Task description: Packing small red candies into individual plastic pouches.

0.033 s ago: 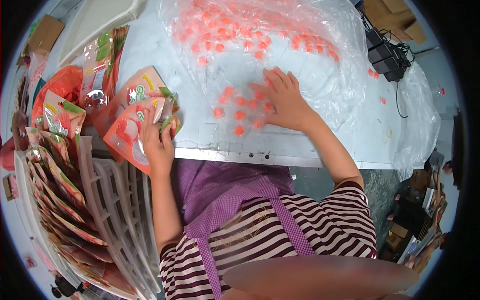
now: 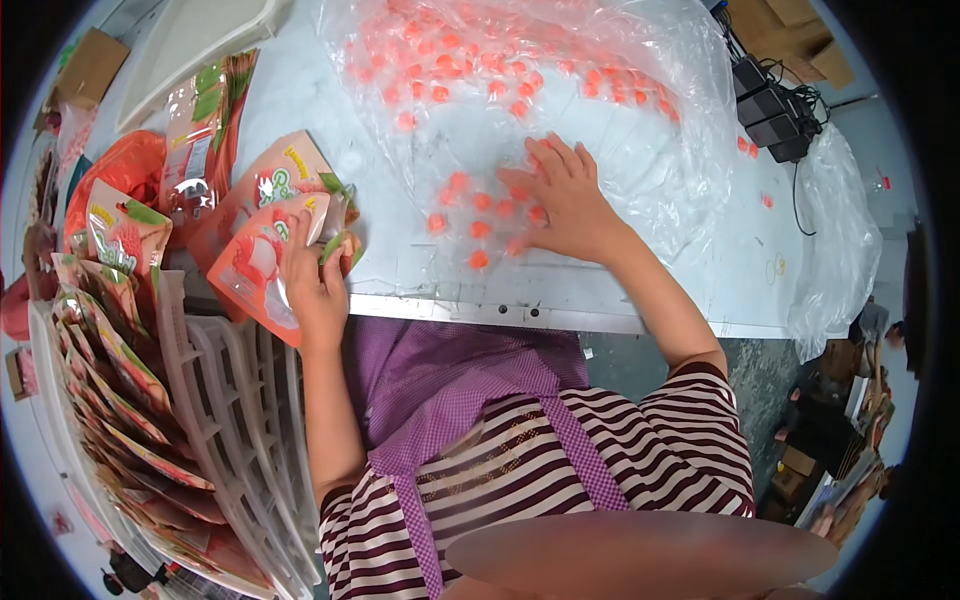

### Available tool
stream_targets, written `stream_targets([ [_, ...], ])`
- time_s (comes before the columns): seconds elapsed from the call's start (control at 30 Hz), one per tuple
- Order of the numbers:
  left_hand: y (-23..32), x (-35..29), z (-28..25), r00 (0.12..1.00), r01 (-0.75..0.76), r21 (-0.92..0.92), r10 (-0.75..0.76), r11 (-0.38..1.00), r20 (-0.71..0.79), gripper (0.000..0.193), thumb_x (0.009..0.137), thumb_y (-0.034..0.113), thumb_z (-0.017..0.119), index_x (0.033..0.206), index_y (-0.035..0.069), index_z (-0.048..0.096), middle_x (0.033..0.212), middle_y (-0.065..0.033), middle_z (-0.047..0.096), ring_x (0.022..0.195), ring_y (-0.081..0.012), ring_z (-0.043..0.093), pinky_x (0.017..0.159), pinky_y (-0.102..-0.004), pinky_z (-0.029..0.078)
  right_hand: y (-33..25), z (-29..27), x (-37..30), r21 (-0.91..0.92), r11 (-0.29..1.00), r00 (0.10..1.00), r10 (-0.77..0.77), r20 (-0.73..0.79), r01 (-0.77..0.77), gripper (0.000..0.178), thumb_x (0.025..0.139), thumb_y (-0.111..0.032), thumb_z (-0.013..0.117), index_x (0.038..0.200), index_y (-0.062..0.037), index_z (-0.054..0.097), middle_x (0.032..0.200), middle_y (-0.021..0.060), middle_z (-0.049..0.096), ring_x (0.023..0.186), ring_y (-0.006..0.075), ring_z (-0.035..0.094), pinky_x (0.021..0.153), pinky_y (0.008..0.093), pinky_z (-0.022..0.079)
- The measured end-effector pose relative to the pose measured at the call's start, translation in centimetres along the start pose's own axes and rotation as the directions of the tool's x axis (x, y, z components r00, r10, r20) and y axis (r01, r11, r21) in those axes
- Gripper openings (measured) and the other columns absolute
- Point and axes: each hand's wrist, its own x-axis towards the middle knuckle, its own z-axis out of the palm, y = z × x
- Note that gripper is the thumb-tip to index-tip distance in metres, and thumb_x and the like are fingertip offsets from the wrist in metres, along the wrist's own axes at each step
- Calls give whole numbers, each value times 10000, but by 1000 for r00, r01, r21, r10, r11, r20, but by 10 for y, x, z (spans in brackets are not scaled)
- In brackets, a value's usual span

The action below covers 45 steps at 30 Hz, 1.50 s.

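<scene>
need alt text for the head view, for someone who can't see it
Seen from above, a person's left hand holds an orange stand-up pouch open at the edge of a white table, while the right hand rests flat on small orange wrapped candies spread over clear plastic sheeting. More pouches stand in a white rack to the left.

A pale worktable [image 2: 700, 290] stands over a dark speckled floor [image 2: 770, 390].
</scene>
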Motion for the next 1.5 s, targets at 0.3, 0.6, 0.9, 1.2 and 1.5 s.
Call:
stream_targets([
  [0.3, -15, -5, -1, 999, 49, -130, -48, 990, 9, 126, 856, 69, 580, 938, -10, 526, 880, -102, 554, 791, -187, 539, 749, -286, 436, 17, 32, -9, -1, 996, 982, -92, -167, 93, 560, 661, -438, 699, 1160, -216, 574, 1286, 95, 391, 1218, 320, 315, 984, 483, 228],
  [0.6, -10, 3, -16, 989, 130, -189, -114, 973, 95, 130, 840, 64, 597, 945, 7, 546, 935, -92, 566, 855, -198, 543, 794, -285, 425, 18, 17, -20, 41, 986, 973, -155, -170, 164, 550, 624, -375, 738, 1124, -208, 582, 1276, 66, 413, 1188, 299, 344, 973, 468, 241],
  [0.9, 34, 23, -34, 954, -198, -33, 201, 980, 222, 221, 669, 67, 695, 863, 36, 594, 1332, -201, 427, 1154, -380, 453, 943, -426, 353, 28, 23, -25, 101, 964, 930, -207, -303, 247, 313, 600, -233, 774, 868, -141, 641, 973, 51, 538, 946, 263, 481, 786, 348, 414],
  [1.2, 36, 29, -16, 951, -220, -7, 216, 976, 223, 246, 698, 150, 704, 902, 52, 607, 1272, -181, 495, 1195, -337, 449, 973, -453, 332, 34, 22, -24, 509, 854, 911, 119, -395, 110, 169, 701, -10, 704, 831, -69, 614, 856, 46, 585, 759, 160, 549, 657, 266, 442],
  [1.5, 44, 40, -29, 920, -245, 13, 228, 969, 319, 231, 681, 142, 704, 885, 74, 618, 1253, -164, 512, 1233, -330, 412, 1005, -471, 306, -44, -27, 20, 957, -288, 867, 486, 112, 38, 164, 830, -77, 612, 970, -62, 528, 857, 29, 584, 709, 102, 545, 609, 257, 457],
])
